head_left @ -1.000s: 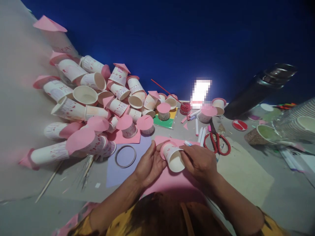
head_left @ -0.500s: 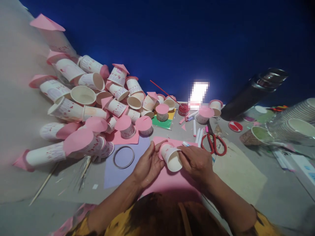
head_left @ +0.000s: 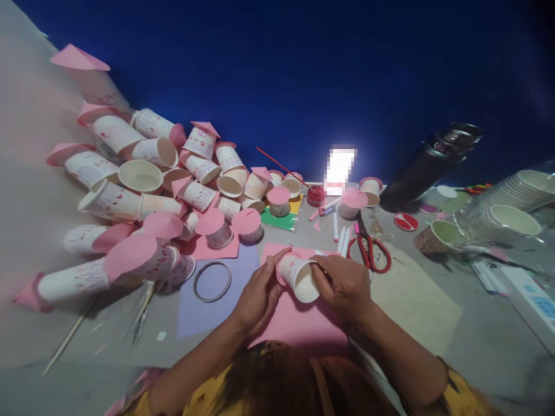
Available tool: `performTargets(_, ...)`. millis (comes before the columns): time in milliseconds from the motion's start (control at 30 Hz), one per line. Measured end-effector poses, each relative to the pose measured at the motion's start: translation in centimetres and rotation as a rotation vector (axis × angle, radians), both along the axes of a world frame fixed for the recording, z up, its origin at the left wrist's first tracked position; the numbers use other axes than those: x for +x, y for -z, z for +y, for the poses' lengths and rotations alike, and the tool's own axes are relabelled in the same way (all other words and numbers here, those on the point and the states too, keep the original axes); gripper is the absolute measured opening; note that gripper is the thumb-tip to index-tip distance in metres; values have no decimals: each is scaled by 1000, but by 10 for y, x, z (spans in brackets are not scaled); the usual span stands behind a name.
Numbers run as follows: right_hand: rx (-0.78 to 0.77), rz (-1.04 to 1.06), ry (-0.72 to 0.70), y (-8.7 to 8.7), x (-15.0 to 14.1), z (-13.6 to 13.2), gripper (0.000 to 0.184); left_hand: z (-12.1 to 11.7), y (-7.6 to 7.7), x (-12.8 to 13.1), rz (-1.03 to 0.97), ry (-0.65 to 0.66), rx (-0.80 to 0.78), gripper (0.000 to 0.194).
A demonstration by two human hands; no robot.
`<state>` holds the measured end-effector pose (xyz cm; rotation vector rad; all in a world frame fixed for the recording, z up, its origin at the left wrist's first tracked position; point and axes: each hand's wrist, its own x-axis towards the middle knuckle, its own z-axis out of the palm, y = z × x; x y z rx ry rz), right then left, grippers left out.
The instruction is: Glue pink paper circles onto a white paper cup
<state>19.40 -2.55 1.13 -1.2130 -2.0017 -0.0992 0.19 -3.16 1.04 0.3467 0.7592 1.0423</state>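
A white paper cup [head_left: 295, 276] with small red marks lies tilted between my hands, its mouth toward me and to the right. A round pink paper piece [head_left: 281, 269] sits against its base. My right hand [head_left: 344, 283] grips the cup's rim, with fingers bent over the edge. Around the pink piece and the base, my left hand [head_left: 260, 294] is curled, its thumb side up; its lower fingers are partly hidden. Beneath the cup is a pink paper sheet [head_left: 299, 326].
Many decorated cups with pink tops [head_left: 143, 173] crowd the left side. A tape ring [head_left: 212, 264] rests on lilac paper [head_left: 186, 315]. Red-handled scissors [head_left: 370, 254], markers [head_left: 335, 225], a black flask [head_left: 416, 173], a lit phone [head_left: 340, 167] and stacked cups [head_left: 511, 222] stand beyond and right.
My left hand has turned and closed in on the pink piece at the cup's base. The right hand keeps its grip on the rim. The whole view has shifted slightly.
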Motion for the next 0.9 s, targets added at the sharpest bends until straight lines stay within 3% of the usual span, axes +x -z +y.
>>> performTargets(233,-106,306,60,-4,4,6,17,10,-10,-8,-10,-28,-111,41)
performTargets(300,-278,524,75,-3,7,10,14,13,-9,-12,-36,-15,-146,40)
performTargets(400,-657,953,66,0,10,21,17,19,-7,-15,-33,17,-164,38)
performTargets(500,-908,1298,0,2,11,32,22,26,-9,-15,65,20,-72,33)
performTargets(633,-1152,1573,-126,6,5,33,21,34,-18,-7,195,-13,135,51)
performTargets(767,-1348,1673,-227,9,-1,25,25,39,-27,6,172,-10,299,66)
performTargets(900,-1469,1674,-289,11,-4,21,27,41,-28,13,218,16,412,66)
